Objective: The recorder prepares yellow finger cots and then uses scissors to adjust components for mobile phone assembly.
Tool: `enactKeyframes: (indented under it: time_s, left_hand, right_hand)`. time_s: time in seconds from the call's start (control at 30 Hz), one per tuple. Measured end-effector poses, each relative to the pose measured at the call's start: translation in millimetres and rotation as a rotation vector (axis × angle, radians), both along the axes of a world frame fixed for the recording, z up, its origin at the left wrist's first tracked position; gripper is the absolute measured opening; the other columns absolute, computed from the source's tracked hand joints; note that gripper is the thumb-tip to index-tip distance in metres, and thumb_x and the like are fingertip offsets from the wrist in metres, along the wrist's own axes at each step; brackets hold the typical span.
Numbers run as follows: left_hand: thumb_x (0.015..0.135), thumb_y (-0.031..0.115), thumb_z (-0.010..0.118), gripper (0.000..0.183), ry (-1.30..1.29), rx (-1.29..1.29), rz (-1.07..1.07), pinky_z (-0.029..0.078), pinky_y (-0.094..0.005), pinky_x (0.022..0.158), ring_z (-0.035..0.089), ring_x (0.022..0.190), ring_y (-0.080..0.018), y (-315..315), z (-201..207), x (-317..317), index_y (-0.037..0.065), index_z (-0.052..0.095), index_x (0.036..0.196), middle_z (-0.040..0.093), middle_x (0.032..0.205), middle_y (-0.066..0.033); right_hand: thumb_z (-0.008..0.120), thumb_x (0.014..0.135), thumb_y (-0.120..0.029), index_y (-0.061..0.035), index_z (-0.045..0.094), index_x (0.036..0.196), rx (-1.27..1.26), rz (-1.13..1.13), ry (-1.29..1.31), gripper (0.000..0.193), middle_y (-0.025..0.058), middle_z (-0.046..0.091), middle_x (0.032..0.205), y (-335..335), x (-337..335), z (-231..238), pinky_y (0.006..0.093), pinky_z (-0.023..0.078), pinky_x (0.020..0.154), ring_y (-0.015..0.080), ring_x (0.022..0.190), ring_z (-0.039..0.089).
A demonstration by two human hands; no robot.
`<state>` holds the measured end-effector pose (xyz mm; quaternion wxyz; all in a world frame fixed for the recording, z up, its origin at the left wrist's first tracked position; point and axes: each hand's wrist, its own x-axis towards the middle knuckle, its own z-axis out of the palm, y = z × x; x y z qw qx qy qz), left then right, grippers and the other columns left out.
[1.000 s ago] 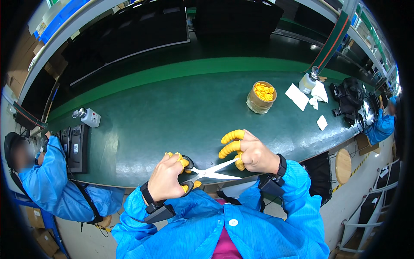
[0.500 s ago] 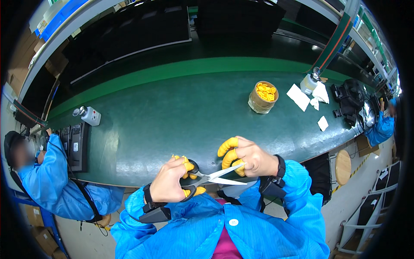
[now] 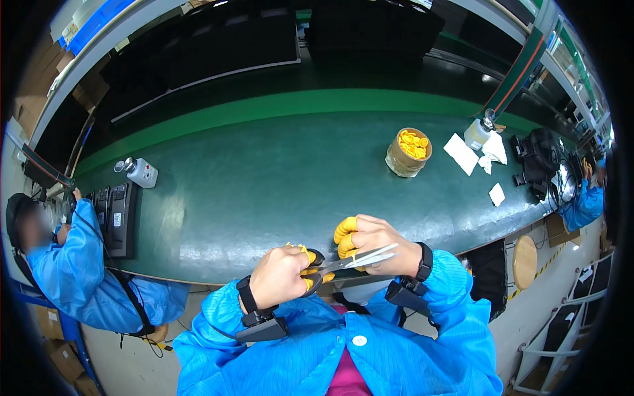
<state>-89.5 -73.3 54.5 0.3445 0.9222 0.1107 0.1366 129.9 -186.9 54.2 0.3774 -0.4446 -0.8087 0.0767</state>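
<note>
A pair of scissors (image 3: 372, 257) with dark handles is gripped in my left hand (image 3: 281, 276), fingers through the handle loops. Their blades point right, nearly closed, and pass in front of my right hand (image 3: 384, 239). That hand's fingers are curled in just behind the blades. Yellow finger cots (image 3: 345, 229) cover fingertips on both hands. A bit of yellow shows by the blades at my right fingertips; whether it is a worn cot or a loose piece I cannot tell. More yellow finger cots (image 3: 413, 143) fill a round brown tub (image 3: 401, 165) on the bench, ahead and right.
White wipes (image 3: 461, 154) and a dispenser bottle (image 3: 477, 134) lie right of the tub on the green bench (image 3: 264, 178). Another bottle (image 3: 142, 173) and black devices (image 3: 120, 221) stand left, beside a seated co-worker (image 3: 79, 264). Black equipment with cables (image 3: 538, 155) sits far right.
The scissors have swung from wide open to nearly closed, their blades now across my right hand. My left hand has moved right, closer to the right one.
</note>
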Motion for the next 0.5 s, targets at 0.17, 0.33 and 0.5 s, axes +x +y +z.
enactKeyframes:
  time_s: [0.17, 0.33, 0.5]
  left_hand:
    - [0.074, 0.025, 0.081, 0.034, 0.054, -0.06, -0.106, 0.049, -0.0466, 0.07, 0.061, 0.076, -0.0382, 1, 7, 3, 0.0, 0.064, 0.088, 0.062, 0.081, -0.0196]
    - [0.071, 0.022, 0.081, 0.043, -0.072, 0.033, -0.107, 0.045, -0.0561, 0.077, 0.06, 0.092, -0.0409, 0, -5, 0, 0.002, 0.059, 0.102, 0.057, 0.1, -0.0202]
    - [0.079, 0.021, 0.069, 0.022, 0.169, 0.012, -0.108, 0.051, -0.0466, 0.065, 0.063, 0.071, -0.0374, -5, -8, -1, -0.001, 0.064, 0.08, 0.062, 0.073, -0.0173]
  right_hand:
    - [0.076, 0.061, -0.008, -0.0058, 0.069, 0.08, 0.03, 0.061, -0.088, 0.02, 0.0058, 0.064, 0.087, 0, 2, 10, 0.0379, 0.05, 0.07, 0.0275, 0.09, 0.063]
    - [0.072, 0.061, -0.009, -0.0072, 0.066, 0.075, 0.025, -0.001, -0.167, 0.015, 0.0032, 0.062, 0.089, 0, 1, 4, 0.039, 0.05, 0.078, 0.0264, 0.096, 0.06]
    - [0.072, 0.062, -0.009, -0.0077, 0.067, 0.077, -0.098, -0.085, -0.034, 0.016, 0.0031, 0.064, 0.091, 0, 0, -6, 0.0383, 0.049, 0.078, 0.0267, 0.097, 0.059]
